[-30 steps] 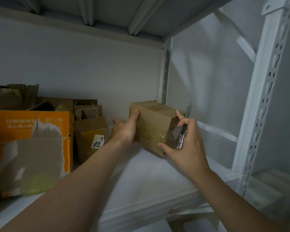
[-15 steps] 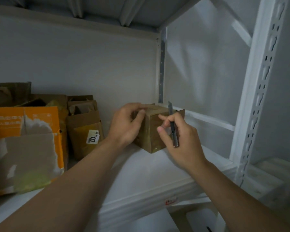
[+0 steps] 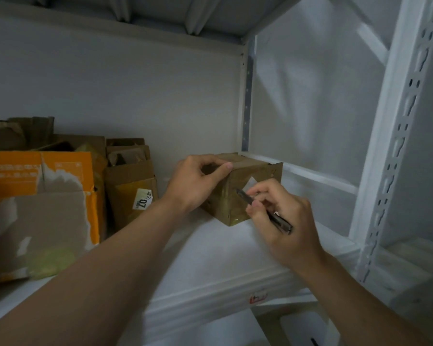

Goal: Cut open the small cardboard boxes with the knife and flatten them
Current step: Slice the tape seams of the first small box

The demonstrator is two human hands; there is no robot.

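A small brown cardboard box [image 3: 238, 193] wrapped in shiny tape stands on the white shelf [image 3: 210, 258], near its right end. My left hand [image 3: 195, 183] grips the box's top left corner, thumb along the top edge. My right hand [image 3: 283, 221] holds a slim dark knife [image 3: 263, 208] like a pen, its tip touching the taped front face of the box.
Several torn and flattened boxes lean at the left: a large orange one [image 3: 43, 208] and a brown one with a white label [image 3: 133, 186]. A white perforated upright [image 3: 395, 151] stands at the right. The upper shelf is close overhead.
The box has been set down on the shelf and held at its top corner. The knife swung from upright to pointing down-left, its tip now on the box's front.
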